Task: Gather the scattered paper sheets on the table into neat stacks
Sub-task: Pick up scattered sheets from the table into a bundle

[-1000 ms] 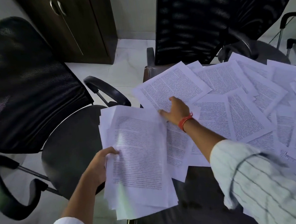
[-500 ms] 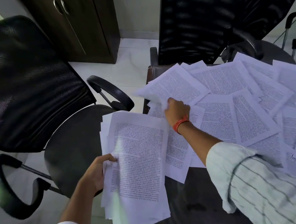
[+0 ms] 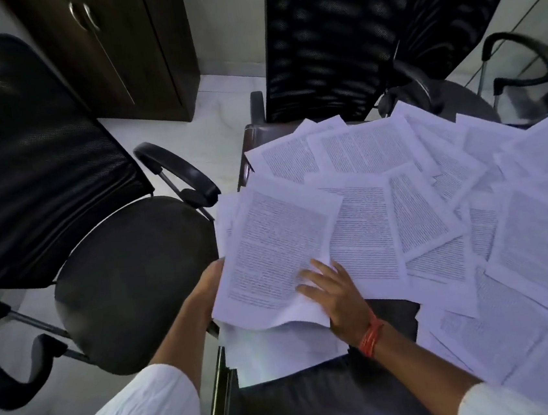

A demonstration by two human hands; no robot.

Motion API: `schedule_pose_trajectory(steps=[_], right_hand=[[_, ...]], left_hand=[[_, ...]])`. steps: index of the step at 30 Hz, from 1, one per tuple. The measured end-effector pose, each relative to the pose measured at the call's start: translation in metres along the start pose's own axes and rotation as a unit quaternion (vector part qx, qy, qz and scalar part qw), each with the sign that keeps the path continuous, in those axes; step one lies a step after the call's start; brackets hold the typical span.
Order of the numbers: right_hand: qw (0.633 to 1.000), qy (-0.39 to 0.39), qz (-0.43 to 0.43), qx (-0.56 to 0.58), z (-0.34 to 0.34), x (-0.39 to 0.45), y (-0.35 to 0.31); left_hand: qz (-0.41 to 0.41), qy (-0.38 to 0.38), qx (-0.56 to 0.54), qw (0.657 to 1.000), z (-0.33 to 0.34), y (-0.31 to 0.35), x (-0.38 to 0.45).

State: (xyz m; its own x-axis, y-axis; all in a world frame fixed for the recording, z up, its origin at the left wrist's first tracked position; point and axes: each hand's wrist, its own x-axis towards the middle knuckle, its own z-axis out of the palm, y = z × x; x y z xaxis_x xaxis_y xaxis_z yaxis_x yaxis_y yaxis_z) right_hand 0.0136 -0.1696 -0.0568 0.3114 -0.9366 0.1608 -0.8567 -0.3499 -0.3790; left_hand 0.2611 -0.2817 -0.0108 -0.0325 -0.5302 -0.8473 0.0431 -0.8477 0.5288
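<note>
Two hands on white printed paper stack: my left hand grips edge for support, right hand flat, fingers spread, pressing top sheet to square it.

Left hand grips from beneath, mostly hidden; right hand lies flat, fingers spread.

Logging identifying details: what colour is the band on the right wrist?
Orange-red wrist band; the head view shows it.

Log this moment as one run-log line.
left hand: holds paper stack | right hand: laying sheet on stack | table: sheets scattered
</note>
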Motion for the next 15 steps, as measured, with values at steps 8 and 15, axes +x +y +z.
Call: schedule_pose_trajectory(steps=[8, 15], right_hand=[[0.993, -0.118, 0.016, 0.014, 0.010, -0.009, 0.002], [0.958, -0.021, 0.267, 0.105, -0.008, 0.012, -0.003]], left_hand=[[0.112, -0.021, 0.109, 0.988, 0.013, -0.003, -0.009], [0.221, 0.045, 0.264, 0.938, 0.033, 0.023, 0.006]])
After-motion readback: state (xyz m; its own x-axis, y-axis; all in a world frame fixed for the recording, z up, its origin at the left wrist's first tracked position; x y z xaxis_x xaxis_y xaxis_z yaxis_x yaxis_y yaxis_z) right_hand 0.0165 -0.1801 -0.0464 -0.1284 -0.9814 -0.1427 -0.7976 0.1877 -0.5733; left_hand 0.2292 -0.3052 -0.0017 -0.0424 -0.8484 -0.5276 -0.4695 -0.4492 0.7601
